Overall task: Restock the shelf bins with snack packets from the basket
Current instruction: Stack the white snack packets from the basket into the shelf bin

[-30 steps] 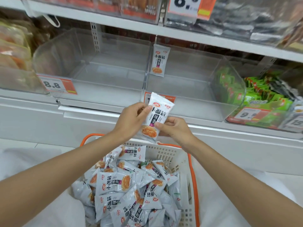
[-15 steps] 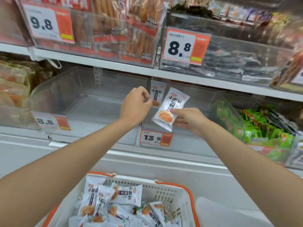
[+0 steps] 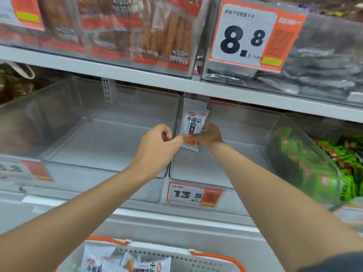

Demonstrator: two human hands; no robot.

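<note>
- head view, hands: the right hand grips a snack packet by its lower right edge, with the thumb across the front and the fingers behind.
- the left hand is curled, and its thumb tip meets the packet's lower left corner. cannot tell whether it pinches the packet or only touches it.
- packet: white, with dark lettering and an orange patch at the bottom. it is upright, tilted slightly, and held in the air between the two hands.
- packet position: inside the mouth of the right bin, close to the bin's left wall and clear of its floor. a second white edge shows just behind the packet's top, too blurred to identify.
- bins: the right bin is clear plastic and has a 13.5 price tag on its front. the left bin, also clear, stands just beside it, sharing the divider line.
- green packets fill the next bin to the right.
- lower edge of view: the basket, white with an orange rim, holds more white packets below both forearms.
- upper shelf: there is an 8.8 price tag on a bin of dark packs. to its left are brown stick snacks, which are blurred.
</note>
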